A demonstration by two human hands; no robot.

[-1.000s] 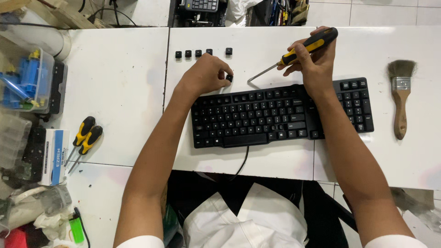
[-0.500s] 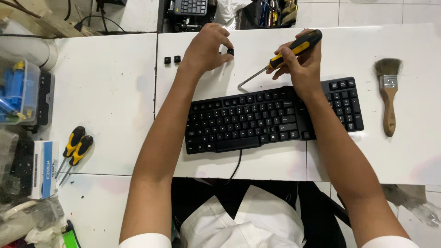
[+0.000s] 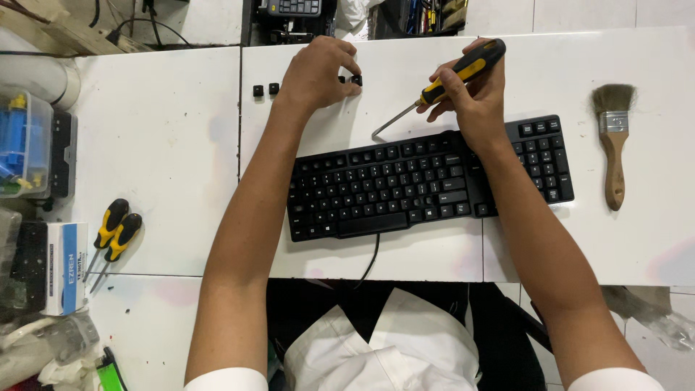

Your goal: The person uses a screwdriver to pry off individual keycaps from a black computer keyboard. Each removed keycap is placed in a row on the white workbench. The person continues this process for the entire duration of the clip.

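1. My left hand (image 3: 317, 72) reaches to twelve o'clock of the black keyboard (image 3: 427, 182), fingers pinched narrow on a loose black keycap (image 3: 356, 80) that sits on the white table (image 3: 166, 159)
2. A second keycap (image 3: 342, 79) peeks out just beside it, mostly under my fingers; two more keycaps (image 3: 266, 90) lie at nine o'clock of that hand, set apart from it
3. My right hand (image 3: 470, 94) is wrapped firmly round the yellow-and-black screwdriver (image 3: 441, 87); its long axis runs from the handle at two o'clock down to the tip at eight o'clock, the tip just above the keyboard's far edge
4. The pinched keycap lies at ten o'clock of the screwdriver tip, and my left hand is plainly the nearer one
5. A wooden-handled paintbrush (image 3: 614, 145) lies at three o'clock of the keyboard; two spare screwdrivers (image 3: 112, 235) rest well off at nine o'clock
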